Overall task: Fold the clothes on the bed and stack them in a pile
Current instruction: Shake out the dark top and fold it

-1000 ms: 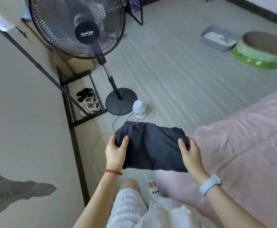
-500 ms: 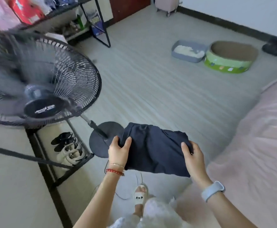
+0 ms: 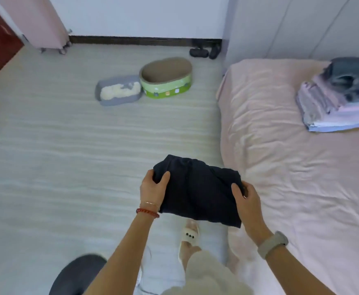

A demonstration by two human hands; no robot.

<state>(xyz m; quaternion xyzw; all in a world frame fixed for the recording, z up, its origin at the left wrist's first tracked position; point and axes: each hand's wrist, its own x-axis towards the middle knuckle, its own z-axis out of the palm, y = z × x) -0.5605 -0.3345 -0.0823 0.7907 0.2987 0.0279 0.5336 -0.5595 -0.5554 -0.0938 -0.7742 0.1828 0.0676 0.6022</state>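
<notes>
While both hands held it in the air | left hand [image 3: 153, 188] and right hand [image 3: 245, 199] gripped the ends of the folded dark cloth [image 3: 197, 192] | pile [image 3: 336, 103] sat far off on the bed [image 3: 280, 167], to the right | right hand was closer

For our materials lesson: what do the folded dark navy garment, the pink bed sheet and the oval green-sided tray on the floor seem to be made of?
Folded dark navy garment: soft matte cloth, drooping between the left hand and right hand.
Pink bed sheet: thin woven fabric, finely creased.
Oval green-sided tray: probably corrugated cardboard, going by its matte brown inside; not certain.
</notes>
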